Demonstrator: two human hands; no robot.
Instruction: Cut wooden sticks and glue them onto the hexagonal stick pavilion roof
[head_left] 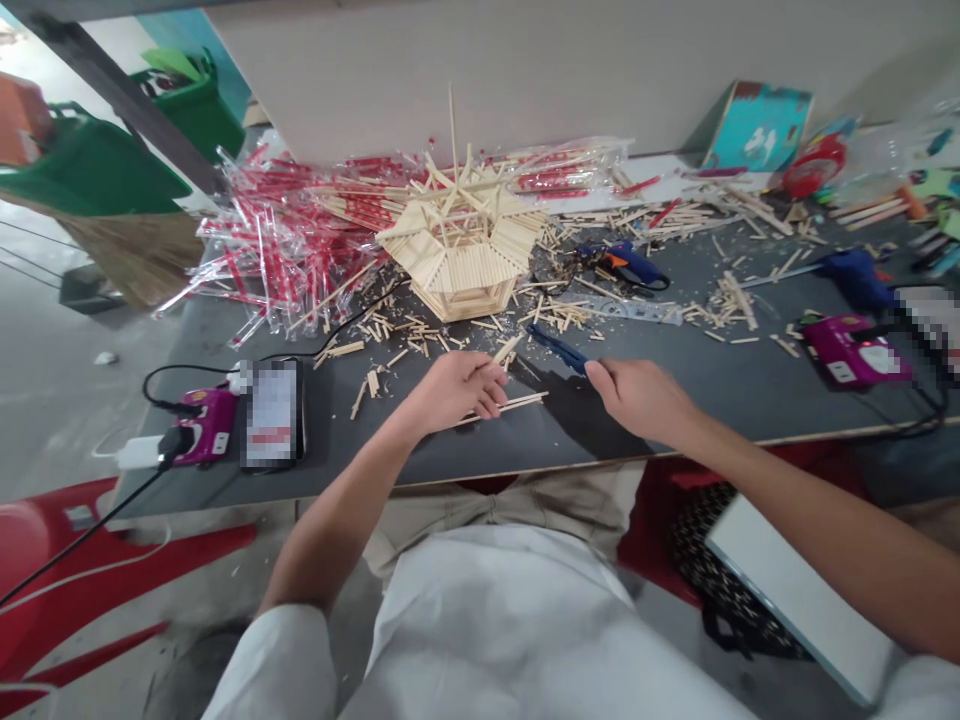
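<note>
My left hand (466,386) is closed around a short piece of light wooden stick (506,349) that pokes up past the fingers. Beneath that hand, longer thin sticks (525,401) lie on the dark table. To the right, my right hand (641,398) grips a dark blue two-armed tool (556,349) that looks like pliers; its far end points up and left, towards the stick, and does not touch it. Behind both hands stands a many-sided model pavilion (471,262) built of wooden sticks, with a sloped roof and one tall stick rising from its top.
Clear wrappers with red print (285,235) are heaped at the back left. A blue glue gun (634,265) and a clear ruler (630,308) lie among cut stick pieces. A phone (271,415) and purple power strips (855,352) flank the work area.
</note>
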